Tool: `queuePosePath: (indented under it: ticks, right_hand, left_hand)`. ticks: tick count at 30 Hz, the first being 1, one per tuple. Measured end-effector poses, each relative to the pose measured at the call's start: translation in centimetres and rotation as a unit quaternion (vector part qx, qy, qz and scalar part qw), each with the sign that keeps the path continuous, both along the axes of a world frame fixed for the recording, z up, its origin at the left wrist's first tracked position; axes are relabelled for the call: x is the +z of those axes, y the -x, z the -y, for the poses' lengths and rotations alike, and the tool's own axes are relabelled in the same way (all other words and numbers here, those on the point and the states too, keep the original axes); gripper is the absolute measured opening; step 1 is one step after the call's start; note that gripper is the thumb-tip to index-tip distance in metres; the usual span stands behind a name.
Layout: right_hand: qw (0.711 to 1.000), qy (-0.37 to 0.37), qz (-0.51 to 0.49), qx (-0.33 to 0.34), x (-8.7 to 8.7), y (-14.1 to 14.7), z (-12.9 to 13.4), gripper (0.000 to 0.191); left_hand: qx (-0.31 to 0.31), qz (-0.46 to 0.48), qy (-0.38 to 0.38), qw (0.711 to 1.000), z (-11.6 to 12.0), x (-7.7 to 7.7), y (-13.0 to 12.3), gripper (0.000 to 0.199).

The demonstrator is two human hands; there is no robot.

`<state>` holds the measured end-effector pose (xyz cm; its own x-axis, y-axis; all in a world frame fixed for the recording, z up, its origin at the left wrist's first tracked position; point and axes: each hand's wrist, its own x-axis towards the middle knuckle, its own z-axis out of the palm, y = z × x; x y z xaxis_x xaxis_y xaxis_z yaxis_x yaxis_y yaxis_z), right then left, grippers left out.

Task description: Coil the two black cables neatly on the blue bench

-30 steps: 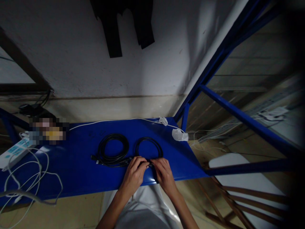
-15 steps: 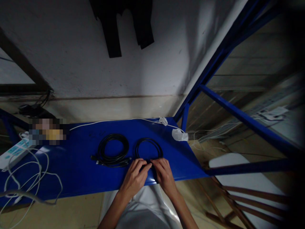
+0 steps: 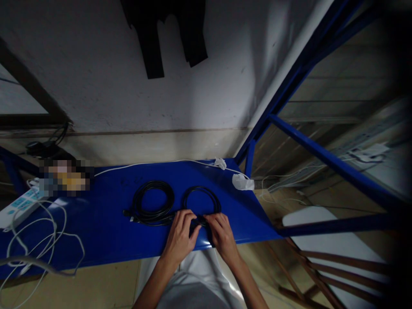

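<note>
A black cable [image 3: 202, 187] lies in a round coil on the blue table, its near side between my two hands. My left hand [image 3: 180, 235] has curled fingers over the near left part of this coil, the thumb a little apart from them. The fingers of my right hand [image 3: 222, 234] are closed on the near right part. Just left of my hands is a second, thicker coil of black cable [image 3: 153, 183], with connector ends at its near side. My fingers hide the near part of the coil I hold.
The blue table [image 3: 106, 231] stands against a wall. A white power strip [image 3: 19, 210] and tangled white cords [image 3: 48, 240] lie at the left. White plastic wrapping [image 3: 243, 182] sits at the back right corner. A wooden chair [image 3: 341, 257] stands at the right.
My left hand has shifted slightly left and away from me, and its thumb has drawn back from my right fingers. My right hand stays almost in place.
</note>
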<state>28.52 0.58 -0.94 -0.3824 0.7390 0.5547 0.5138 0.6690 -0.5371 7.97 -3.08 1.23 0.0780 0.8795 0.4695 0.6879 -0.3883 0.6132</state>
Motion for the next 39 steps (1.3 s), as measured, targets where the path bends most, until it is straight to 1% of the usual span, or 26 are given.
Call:
queuePosePath:
  ticks: [3,5,10,14,19,22,28,30,34,39]
  right_hand:
    - [1.0,-0.005,0.0,-0.003,-0.3,0.0,0.0,0.043]
    - [1.0,-0.007,0.0,-0.006,-0.6,-0.1,-0.1,0.044]
    - [1.0,-0.005,0.002,-0.012,-0.4,0.0,-0.1,0.04]
    - [1.0,-0.005,0.003,-0.015,0.0,0.2,-0.1,0.038]
    - [1.0,0.004,0.006,-0.021,-0.6,0.1,-0.1,0.041]
    - [1.0,0.013,0.012,-0.018,-1.1,0.0,-0.1,0.041]
    - [1.0,0.027,0.01,-0.007,-1.0,-0.1,-0.1,0.039]
    - [1.0,0.029,0.003,-0.01,-0.9,-0.1,-0.1,0.039]
    - [1.0,0.026,-0.003,-0.012,-0.8,0.0,-0.1,0.038]
    - [0.999,0.018,0.028,-0.01,-0.6,0.2,-0.1,0.037]
  left_hand:
    - [0.014,-0.006,0.008,1.0,0.0,0.0,0.0,0.013]
    - [0.018,-0.019,0.006,1.0,0.0,0.1,0.0,0.011]
    - [-0.007,-0.038,-0.016,0.999,0.2,0.3,0.0,0.005]
    - [-0.042,-0.059,-0.045,0.996,0.5,0.5,0.1,0.015]
    - [-0.092,-0.079,-0.061,0.991,0.8,0.4,0.3,0.021]
    - [-0.113,-0.058,-0.066,0.99,0.9,0.3,0.4,0.023]
    - [-0.071,0.034,-0.059,0.995,1.2,0.2,0.5,0.023]
    - [-0.076,0.052,-0.058,0.994,1.3,0.2,0.5,0.027]
    - [-0.1,0.061,-0.048,0.992,1.4,0.0,0.5,0.03]
    - [-0.1,0.05,-0.014,0.994,1.6,0.3,0.7,0.027]
